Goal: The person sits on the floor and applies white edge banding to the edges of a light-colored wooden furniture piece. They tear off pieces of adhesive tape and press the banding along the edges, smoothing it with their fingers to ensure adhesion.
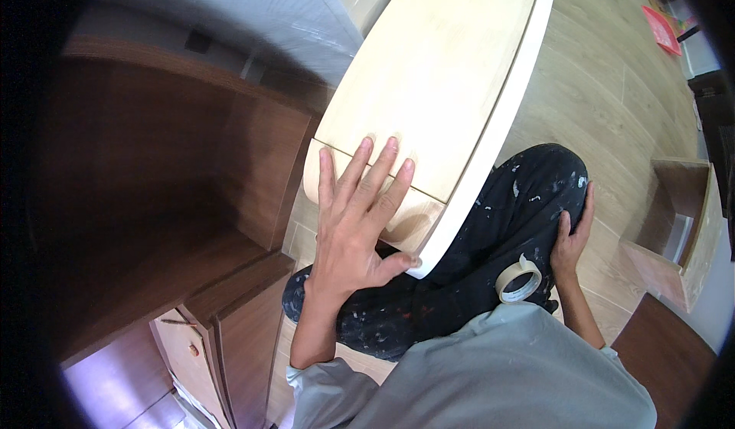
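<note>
My left hand (356, 222) lies flat with fingers spread on the near end of a long pale wooden panel (436, 69) with a white edge, which leans over my lap. The thumb hooks the panel's lower corner. My right hand (573, 237) rests on my knee, on dark paint-spattered trousers (490, 237). A roll of masking tape (519, 282) sits around my right wrist.
A dark brown wooden cabinet (168, 199) with an open compartment stands at the left, a small drawer unit (207, 345) below it. A wooden drawer box (681, 230) lies on the light plank floor (605, 92) at the right. A red flat object (661, 29) lies far right.
</note>
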